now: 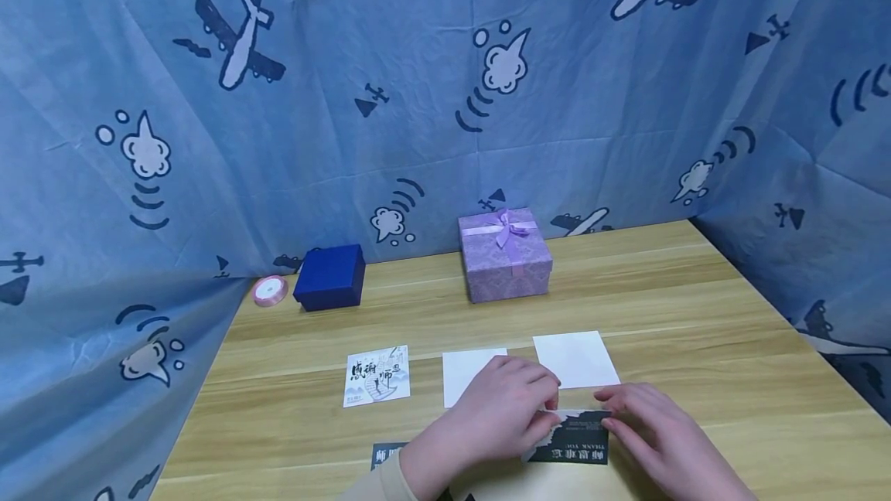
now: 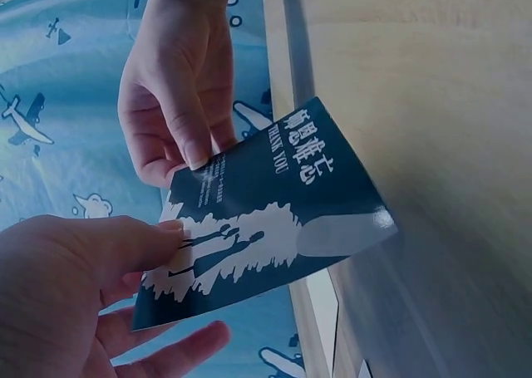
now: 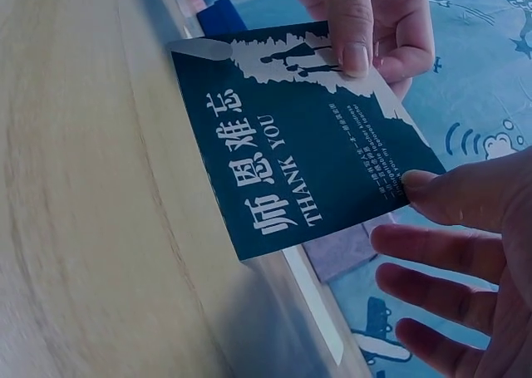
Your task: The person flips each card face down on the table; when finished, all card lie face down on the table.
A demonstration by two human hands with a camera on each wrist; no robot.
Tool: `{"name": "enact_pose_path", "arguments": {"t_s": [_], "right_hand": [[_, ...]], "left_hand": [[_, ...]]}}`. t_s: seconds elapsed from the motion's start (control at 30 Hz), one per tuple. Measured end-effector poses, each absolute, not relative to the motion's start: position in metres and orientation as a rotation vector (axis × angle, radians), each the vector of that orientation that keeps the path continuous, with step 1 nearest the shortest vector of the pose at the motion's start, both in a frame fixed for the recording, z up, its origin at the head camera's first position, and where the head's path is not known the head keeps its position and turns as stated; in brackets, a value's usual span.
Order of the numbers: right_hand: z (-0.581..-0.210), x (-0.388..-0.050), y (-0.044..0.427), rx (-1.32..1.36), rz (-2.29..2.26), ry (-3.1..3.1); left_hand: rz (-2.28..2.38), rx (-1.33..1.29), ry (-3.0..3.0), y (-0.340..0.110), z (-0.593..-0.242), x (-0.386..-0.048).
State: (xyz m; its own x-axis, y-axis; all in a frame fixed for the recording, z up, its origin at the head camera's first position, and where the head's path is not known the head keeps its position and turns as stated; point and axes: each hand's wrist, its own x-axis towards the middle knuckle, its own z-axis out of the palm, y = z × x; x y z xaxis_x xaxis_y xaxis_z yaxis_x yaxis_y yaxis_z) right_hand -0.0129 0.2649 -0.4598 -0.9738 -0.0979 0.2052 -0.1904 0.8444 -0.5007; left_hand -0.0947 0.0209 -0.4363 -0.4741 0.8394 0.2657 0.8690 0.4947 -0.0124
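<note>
Between both hands is a dark green greeting card (image 1: 585,439) with white lettering, "THANK YOU" and a pale printed patch with dark figures. My left hand (image 1: 497,408) pinches one edge of it, the thumb lying over the pale patch in the left wrist view. At the opposite end, my right hand (image 1: 657,431) pinches the card near a corner. Its other fingers (image 3: 432,291) are spread apart below the card in the right wrist view. The card is held above the wooden table (image 1: 278,447), its printed face towards me.
Beyond the hands lie two white cards (image 1: 576,359) and a card with black brush characters (image 1: 378,377). Another dark card (image 1: 385,453) is partly hidden by the left forearm. Farther back stand a blue box (image 1: 330,277), a purple gift box (image 1: 506,257) and a pink ribbon roll (image 1: 269,291).
</note>
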Motion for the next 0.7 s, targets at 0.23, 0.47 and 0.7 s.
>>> {"name": "enact_pose_path", "arguments": {"t_s": [0.23, 0.47, 0.7], "right_hand": [[-0.4614, -0.0127, 0.266, 0.268, 0.898, -2.738], [-0.4612, -0.013, 0.267, 0.249, 0.942, -2.782], [-0.4657, -0.0139, 0.2686, 0.302, 0.924, -2.76]], "left_hand": [[-0.183, -1.446, -2.424, 0.0205, -0.4322, -0.0933], [-0.202, -1.45, -2.418, 0.0202, -0.4318, -0.0928], [-0.181, -1.466, -2.45, 0.0195, -0.4332, -0.0938]]}}
